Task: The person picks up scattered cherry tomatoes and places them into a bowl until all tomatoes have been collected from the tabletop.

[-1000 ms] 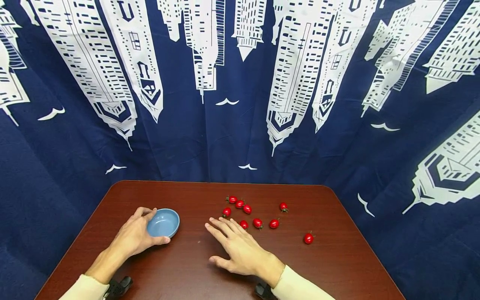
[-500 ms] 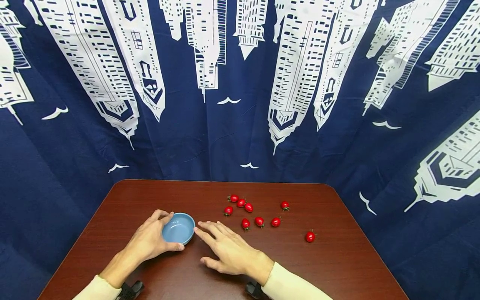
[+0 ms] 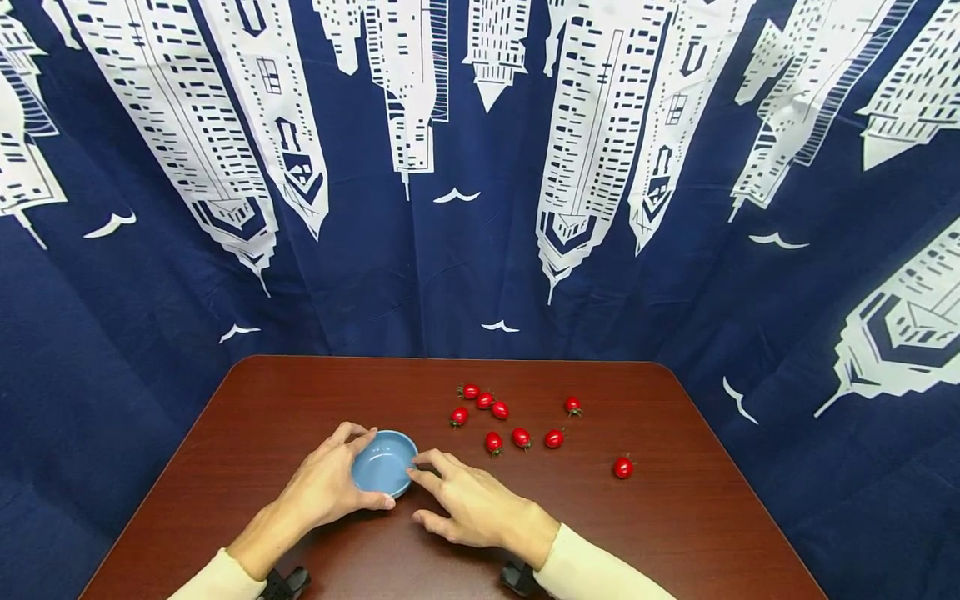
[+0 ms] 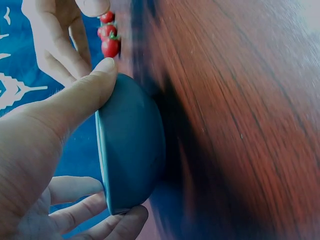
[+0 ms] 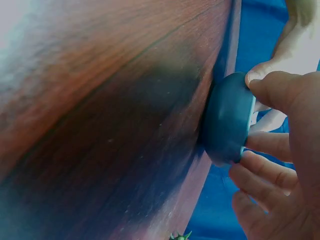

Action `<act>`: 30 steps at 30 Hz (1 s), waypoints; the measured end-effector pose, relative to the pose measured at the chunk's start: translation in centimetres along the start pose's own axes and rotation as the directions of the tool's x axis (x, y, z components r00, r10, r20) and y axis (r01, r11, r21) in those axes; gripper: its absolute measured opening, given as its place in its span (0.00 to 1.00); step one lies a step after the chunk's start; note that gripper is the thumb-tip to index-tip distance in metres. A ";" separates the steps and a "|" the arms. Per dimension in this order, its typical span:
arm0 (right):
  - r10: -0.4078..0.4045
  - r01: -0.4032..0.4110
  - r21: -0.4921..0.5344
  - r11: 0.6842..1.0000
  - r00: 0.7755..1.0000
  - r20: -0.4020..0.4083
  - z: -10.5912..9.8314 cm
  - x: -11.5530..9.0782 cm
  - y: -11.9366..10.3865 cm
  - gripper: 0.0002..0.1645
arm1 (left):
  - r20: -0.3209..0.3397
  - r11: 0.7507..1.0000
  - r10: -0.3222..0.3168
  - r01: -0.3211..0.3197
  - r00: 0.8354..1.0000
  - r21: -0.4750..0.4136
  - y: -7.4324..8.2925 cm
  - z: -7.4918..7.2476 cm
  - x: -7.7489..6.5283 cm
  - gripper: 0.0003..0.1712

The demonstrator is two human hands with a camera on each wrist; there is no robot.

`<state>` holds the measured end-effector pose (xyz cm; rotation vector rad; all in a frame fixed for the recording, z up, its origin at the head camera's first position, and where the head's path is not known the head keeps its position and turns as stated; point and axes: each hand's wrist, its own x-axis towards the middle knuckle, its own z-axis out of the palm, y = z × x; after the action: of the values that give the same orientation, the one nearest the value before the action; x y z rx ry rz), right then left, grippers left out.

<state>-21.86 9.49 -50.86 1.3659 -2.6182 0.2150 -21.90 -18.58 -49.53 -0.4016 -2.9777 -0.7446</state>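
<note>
on my left, my left hand [image 3: 327, 489] is wrapped round the near and left side of the small blue bowl [image 3: 385, 463]: the thumb lies along the near rim, the fingers curl round the far side, so it is grasping the bowl, not just resting by it. the left wrist view shows the thumb [image 4: 82, 95] pressed on the rim and the other fingers [image 4: 107, 225] under the opposite edge, with the bowl [image 4: 131, 145] sitting flat on the brown table [image 4: 240, 120].

moving right, my right hand [image 3: 474, 503] meets the same bowl from the other side. its fingertips [image 3: 420, 472] touch the right rim; in the right wrist view the thumb [image 5: 272, 87] and fingers [image 5: 262, 142] bracket the bowl [image 5: 227, 117] lightly. i read that as a loose pinch rather than a clenched hold.

past the right hand's fingertips, further out and to the right, lie the cherry tomatoes [image 3: 495, 412] in a loose cluster, with one tomato [image 3: 622, 467] on its own well apart to the right.

i judge the step in hand is settling the bowl near the fruit. to do it well i'd keep the bowl flat on the table, steady it with the left hand, and free the right to reach for the nearest tomatoes without nudging them into a roll.
</note>
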 end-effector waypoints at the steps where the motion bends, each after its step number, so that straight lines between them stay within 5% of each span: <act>1: 0.006 -0.006 0.011 1.000 1.000 0.006 -0.1 -0.2 0.0 0.35 | -0.001 1.000 0.002 -0.002 1.000 -0.002 0.1 0.1 0.0 0.71; 21: 0.011 0.002 0.136 0.991 0.995 -0.095 -1.5 -4.5 2.9 0.16 | -0.014 0.997 0.065 -0.065 0.998 -0.028 4.4 3.2 0.3 0.72; 30: -0.010 0.041 0.199 0.979 0.988 -0.151 -1.5 -7.1 4.1 0.12 | 0.004 0.990 0.086 -0.085 0.996 -0.114 6.0 4.8 -0.1 0.75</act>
<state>-21.12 17.79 -51.13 1.3837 -2.5089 0.5711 -20.13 -11.26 -51.02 -0.5361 -2.9136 -0.9083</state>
